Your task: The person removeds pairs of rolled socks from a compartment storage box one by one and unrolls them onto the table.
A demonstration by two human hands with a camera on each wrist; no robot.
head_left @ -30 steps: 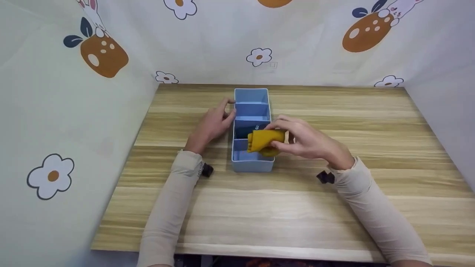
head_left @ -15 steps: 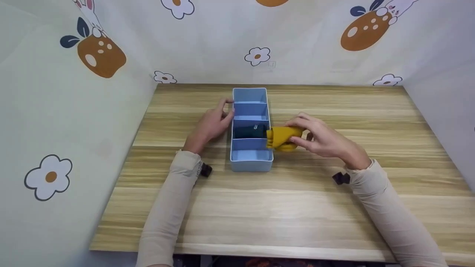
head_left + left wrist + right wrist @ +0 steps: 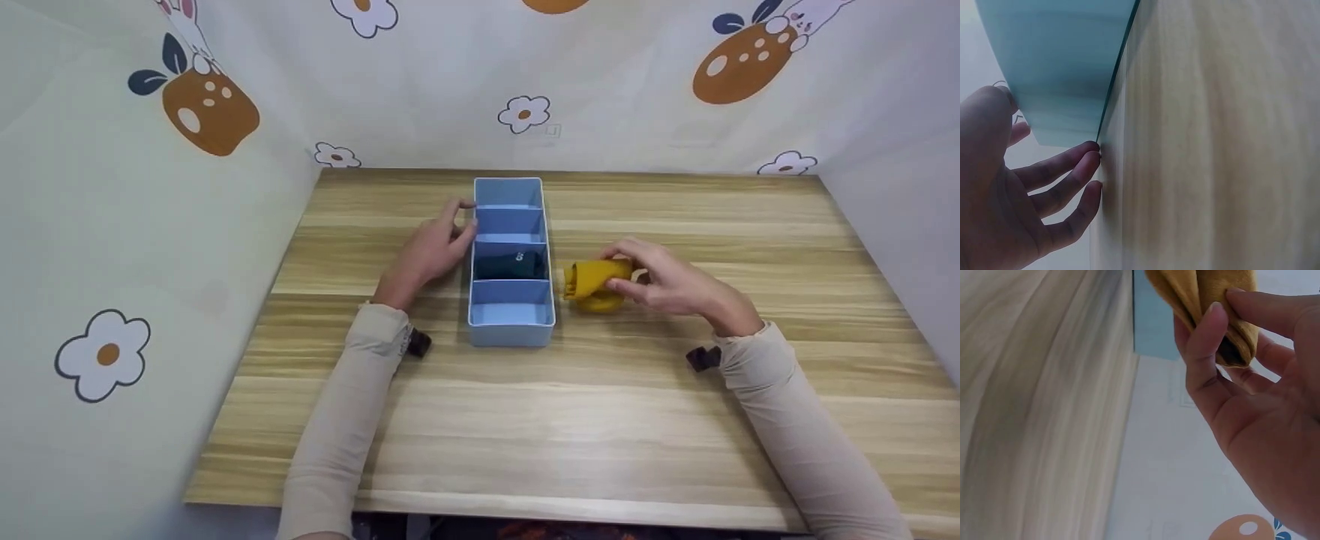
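A long light-blue box with several compartments stands on the table. In its third compartment from the back lies a rolled dark green cloth item with a small white mark. To the right of the box, my right hand pinches a folded mustard-yellow cloth item between thumb and fingers. The right wrist view shows the yellow cloth folded in layers. My left hand touches the box's left side, its thumb near the rim in the left wrist view and its loosely bent fingers by the tabletop.
The wooden table reaches back to a patterned cloth wall printed with flowers and fruit. Another such wall closes off the left side. Small black devices, one of them this camera block, sit at both wrists.
My right hand has carried the yellow cloth rightward from above the front compartment to beside the box, uncovering the dark green item. The left hand and box stay in place.
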